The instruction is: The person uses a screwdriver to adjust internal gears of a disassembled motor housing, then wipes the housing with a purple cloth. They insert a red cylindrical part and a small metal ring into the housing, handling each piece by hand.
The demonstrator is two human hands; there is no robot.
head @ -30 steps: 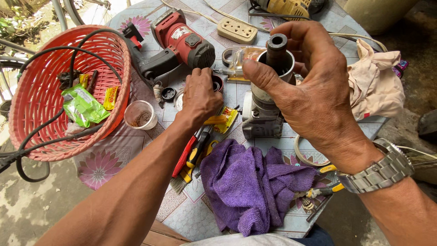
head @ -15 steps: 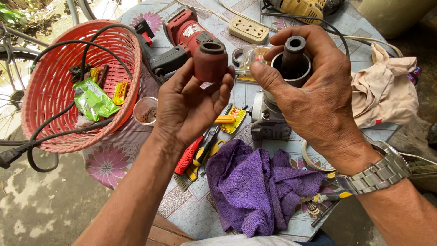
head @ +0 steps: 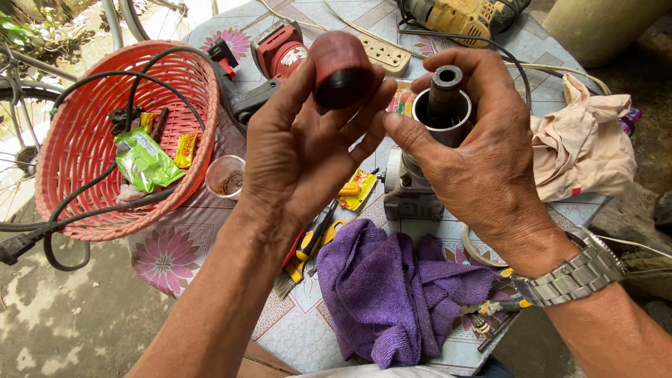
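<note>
Above the purple cloth [head: 392, 294], the left hand [head: 301, 147] pinches a dark red cap [head: 341, 70] while the right hand [head: 483, 168] grips a grey metal cylinder [head: 442, 112].

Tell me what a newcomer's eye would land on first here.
First, the two hands raised mid-frame: the left hand pinches a dark red cylinder in its fingertips, and the right hand grips a grey metal sleeve with a shaft. Next, the purple cloth below them, and the red basket at the far left.
</note>
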